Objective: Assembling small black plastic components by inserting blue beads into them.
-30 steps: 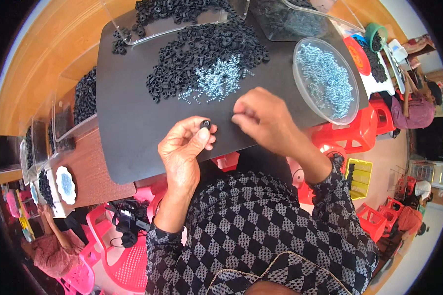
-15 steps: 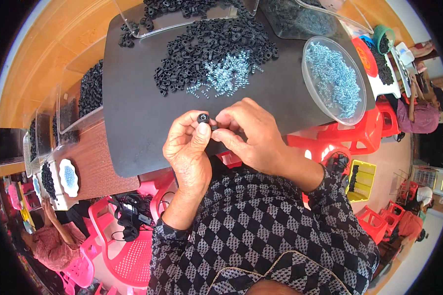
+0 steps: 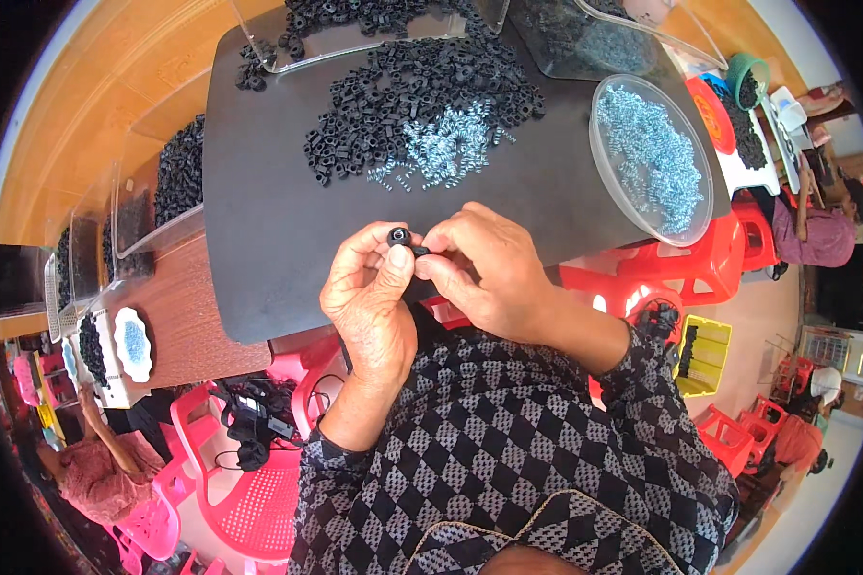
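Note:
My left hand [image 3: 372,283] pinches a small round black plastic part [image 3: 399,235] between thumb and fingers, its hollow end facing up. Close beside it, my right hand [image 3: 484,268] grips a second small black piece [image 3: 420,251], which meets the round part; the fingers cover most of it. Both hands are held over the near edge of the dark table [image 3: 259,240]. Beyond them lies a heap of loose black plastic parts [image 3: 393,86]. A smaller pile of metal springs [image 3: 446,146] rests against the heap's near side.
A round clear tub of springs [image 3: 650,158] stands at the right. Clear bins [image 3: 274,65] with black parts line the far edge, and another heap [image 3: 179,172] lies left. Red stools [image 3: 710,254] and a pink chair [image 3: 249,498] are near. Co-workers sit on both sides.
Both hands have shifted very slightly. The black piece in my right fingers now shows more, lying level against the round part.

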